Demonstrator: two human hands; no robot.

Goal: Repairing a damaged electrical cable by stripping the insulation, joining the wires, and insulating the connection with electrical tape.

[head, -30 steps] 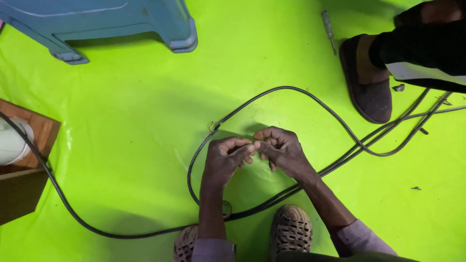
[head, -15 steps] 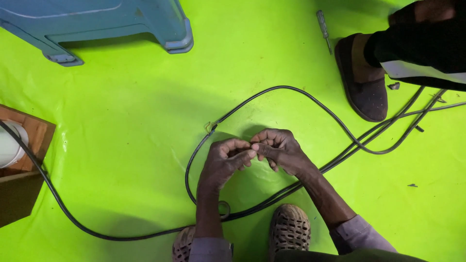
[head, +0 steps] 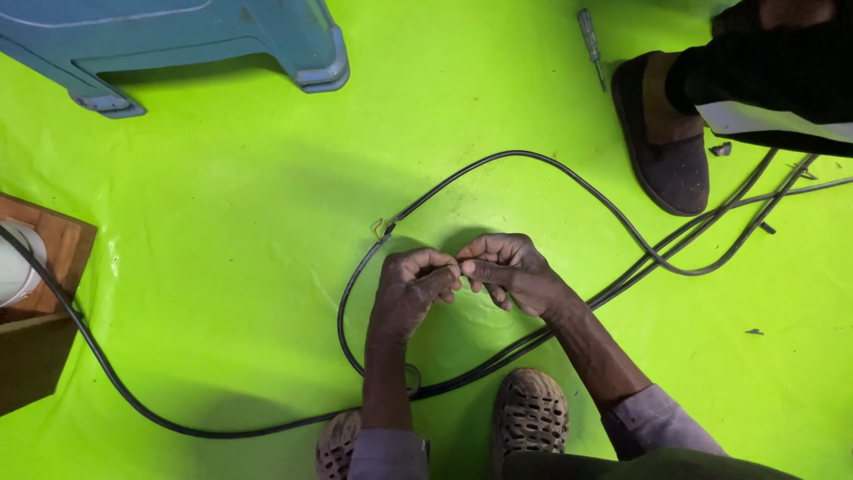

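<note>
My left hand and my right hand meet fingertip to fingertip low over a bright green sheet. Both pinch something small and thin between them; it is too small to make out, perhaps a wire. A black cable loops on the sheet around my hands. Its bare stripped end lies just above my left hand. My two feet in perforated shoes rest below, on either side of the cable.
Another person's foot in a dark slip-on shoe stands at the upper right. A screwdriver lies beside it. A blue plastic stool is at the top left. A wooden box with a white cylinder sits at the left edge.
My hands stay joined in the same spot, with only slight finger movement. The view has shifted a little.
</note>
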